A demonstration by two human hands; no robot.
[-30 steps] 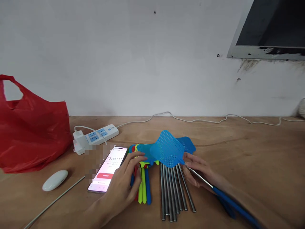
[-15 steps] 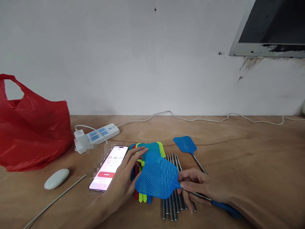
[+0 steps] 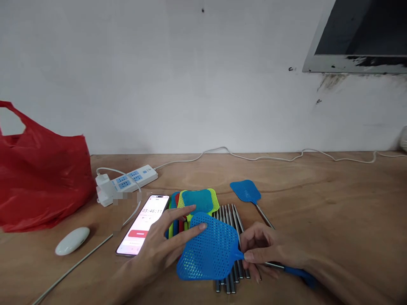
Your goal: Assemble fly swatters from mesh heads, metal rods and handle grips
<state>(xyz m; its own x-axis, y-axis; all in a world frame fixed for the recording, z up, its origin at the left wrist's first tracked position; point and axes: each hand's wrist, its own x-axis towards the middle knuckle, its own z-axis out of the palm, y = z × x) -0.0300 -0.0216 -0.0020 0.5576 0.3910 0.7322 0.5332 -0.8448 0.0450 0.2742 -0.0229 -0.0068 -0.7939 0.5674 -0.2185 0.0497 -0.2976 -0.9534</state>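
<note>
A blue fly swatter head [image 3: 211, 250] with a perforated face is in front of me. My right hand [image 3: 262, 250] pinches its neck between thumb and fingers; its metal rod and blue handle run off under the wrist. My left hand [image 3: 168, 237] has its fingers stretched out, one fingertip lying on the near swatter head's upper left; its thumb is hidden. Behind it sits a pile of loose swatter heads [image 3: 197, 201] in yellow-green, blue and red. Several metal rods [image 3: 228, 281] lie under the swatter. A second blue fly swatter [image 3: 246, 191] lies farther back.
A phone [image 3: 144, 224] showing a timer lies left of my left hand. Beyond it stands a white power strip [image 3: 136, 176] with a plugged-in charger and cable. A white mouse [image 3: 72, 241] and a red plastic bag [image 3: 44, 182] are at the left. A wall borders the wooden table [image 3: 333, 203].
My left hand has drawn back from the pile, and a finger now lies on the swatter head. That head has turned slightly, its left side lower. My right hand keeps its grip.
</note>
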